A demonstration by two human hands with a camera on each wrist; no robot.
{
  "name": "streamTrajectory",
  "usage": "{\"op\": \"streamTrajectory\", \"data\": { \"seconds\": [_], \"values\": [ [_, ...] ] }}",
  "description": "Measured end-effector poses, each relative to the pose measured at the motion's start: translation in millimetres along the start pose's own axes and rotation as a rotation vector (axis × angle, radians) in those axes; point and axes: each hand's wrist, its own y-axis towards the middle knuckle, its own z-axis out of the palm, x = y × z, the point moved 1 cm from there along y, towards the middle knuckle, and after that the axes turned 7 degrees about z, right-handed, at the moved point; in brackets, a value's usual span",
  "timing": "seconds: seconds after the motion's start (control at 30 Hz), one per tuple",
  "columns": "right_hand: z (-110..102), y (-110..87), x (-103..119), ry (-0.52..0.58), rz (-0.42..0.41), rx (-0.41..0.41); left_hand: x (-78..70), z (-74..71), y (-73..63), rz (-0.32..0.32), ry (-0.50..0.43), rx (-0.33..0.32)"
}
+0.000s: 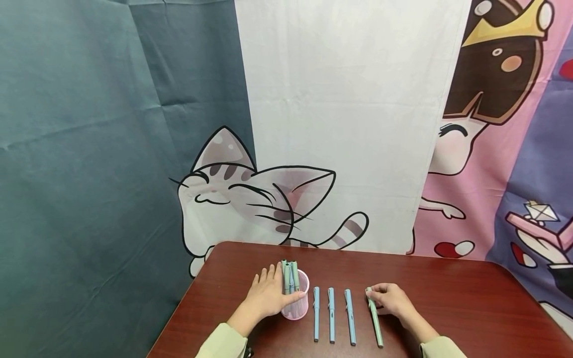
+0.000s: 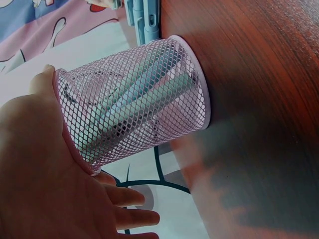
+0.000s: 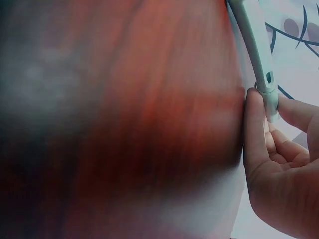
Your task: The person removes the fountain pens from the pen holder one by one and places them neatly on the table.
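A pink mesh pen cup point(image 1: 296, 311) stands upright on the table, holding several green and blue pens point(image 1: 287, 279). My left hand point(image 1: 266, 294) rests against its rim, thumb on one side and straight fingers spread on the other; the left wrist view shows the mesh cup point(image 2: 134, 99) beside the palm. At the right, my right hand point(image 1: 394, 300) pinches a green pen point(image 1: 376, 325) near its upper end between thumb and fingers. That pen lies slanted along the tabletop. Between the hands lie three blue pens point(image 1: 332, 315), roughly parallel and apart from each other.
The reddish-brown wooden table point(image 1: 465, 303) extends to the right, with rounded far corners. Behind its far edge hangs a cartoon-printed cloth point(image 1: 340, 124), and a grey-green cloth point(image 1: 89, 174) hangs at the left.
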Motion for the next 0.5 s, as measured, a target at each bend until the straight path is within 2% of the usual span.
{"op": "streamTrajectory", "data": {
  "seconds": [0.13, 0.3, 0.5],
  "values": [
    [0.7, 3.3, 2.0, -0.128, -0.011, -0.053, 0.5, -0.1, 0.4, -0.001, 0.001, 0.001],
    [2.3, 4.2, 5.2, -0.140, 0.014, -0.027, 0.9, 0.1, 0.1, -0.005, -0.007, 0.007],
    [4.4, 4.1, 8.1, -0.152, 0.026, -0.037, 0.3, 0.2, 0.0, -0.002, 0.003, 0.004]
  ]
}}
